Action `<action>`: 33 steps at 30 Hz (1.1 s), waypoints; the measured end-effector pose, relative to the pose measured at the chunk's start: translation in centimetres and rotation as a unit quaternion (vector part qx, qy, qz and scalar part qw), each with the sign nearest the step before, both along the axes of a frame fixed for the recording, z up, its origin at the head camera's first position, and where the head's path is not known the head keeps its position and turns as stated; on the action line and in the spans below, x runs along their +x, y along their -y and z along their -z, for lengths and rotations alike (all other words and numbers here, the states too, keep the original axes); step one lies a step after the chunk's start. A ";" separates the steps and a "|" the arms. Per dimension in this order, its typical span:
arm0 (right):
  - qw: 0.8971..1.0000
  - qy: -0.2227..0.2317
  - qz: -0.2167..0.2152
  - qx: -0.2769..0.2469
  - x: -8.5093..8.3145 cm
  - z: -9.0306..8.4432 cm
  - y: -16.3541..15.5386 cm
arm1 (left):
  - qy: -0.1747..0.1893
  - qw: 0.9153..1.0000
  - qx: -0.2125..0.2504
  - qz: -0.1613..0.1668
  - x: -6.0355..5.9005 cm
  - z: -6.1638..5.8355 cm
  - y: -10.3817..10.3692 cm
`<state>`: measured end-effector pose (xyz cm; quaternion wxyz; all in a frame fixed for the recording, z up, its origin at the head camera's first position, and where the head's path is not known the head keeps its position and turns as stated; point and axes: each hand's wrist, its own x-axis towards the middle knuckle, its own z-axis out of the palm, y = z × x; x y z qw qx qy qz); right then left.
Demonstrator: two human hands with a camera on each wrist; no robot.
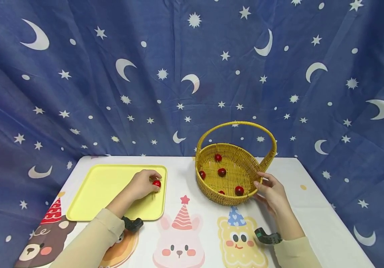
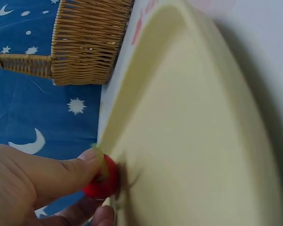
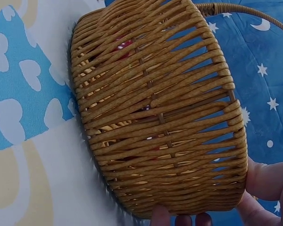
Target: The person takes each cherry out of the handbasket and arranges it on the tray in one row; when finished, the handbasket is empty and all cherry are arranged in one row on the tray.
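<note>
Pinched between thumb and fingertips of the left hand (image 1: 141, 185), a small red cherry tomato (image 1: 156, 183) sits low over the yellow tray (image 1: 104, 193), close to the tray's right rim, the side nearest the wicker basket (image 1: 227, 186); the left wrist view suggests the fruit touches the tray floor, though blur makes that hard to confirm. Right of the tray, the right hand (image 1: 272, 193) wraps the basket's near right wall, thumb at the rim and fingers curled beneath the woven side, which appears tipped up off the table in the right wrist view. Five more red tomatoes (image 1: 222, 172) lie scattered on the basket floor, apart from one another. Bare tray floor stretches left of the pinched tomato to the far rim. A strip of tablecloth (image 1: 181, 175) lies open between tray and basket. That cloth is white with cartoon animals in party hats printed along the near edge, in front of the basket. Behind the basket hangs a dark blue curtain (image 1: 145, 74) patterned with white moons and stars.
</note>
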<state>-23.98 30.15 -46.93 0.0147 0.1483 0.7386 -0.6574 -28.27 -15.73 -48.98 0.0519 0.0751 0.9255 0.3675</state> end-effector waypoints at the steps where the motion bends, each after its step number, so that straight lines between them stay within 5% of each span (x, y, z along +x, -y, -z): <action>1: 1.000 0.000 0.000 0.000 0.0 0.0 0.0 | 0.001 1.000 0.001 -0.003 0.0 -0.3 0.0; 8: 1.000 -0.002 0.001 -0.003 0.0 -0.2 -0.3 | -0.044 0.998 0.034 0.005 0.7 -4.7 -1.9; 12: 1.000 0.000 0.000 -0.002 0.3 -0.2 -0.6 | -0.080 0.993 0.066 0.052 1.4 -7.2 -5.3; 16: 1.000 0.000 0.000 -0.008 0.4 -0.1 -0.6 | -0.096 0.983 0.109 0.113 1.9 -8.4 -9.3; 24: 1.000 0.000 0.002 -0.012 0.2 0.1 -0.6 | -0.040 0.969 0.142 0.197 0.5 -8.5 -16.7; 33: 1.000 -0.007 -0.001 -0.019 -0.2 0.5 -0.3 | 0.001 0.972 0.103 0.210 -3.8 -5.3 -21.4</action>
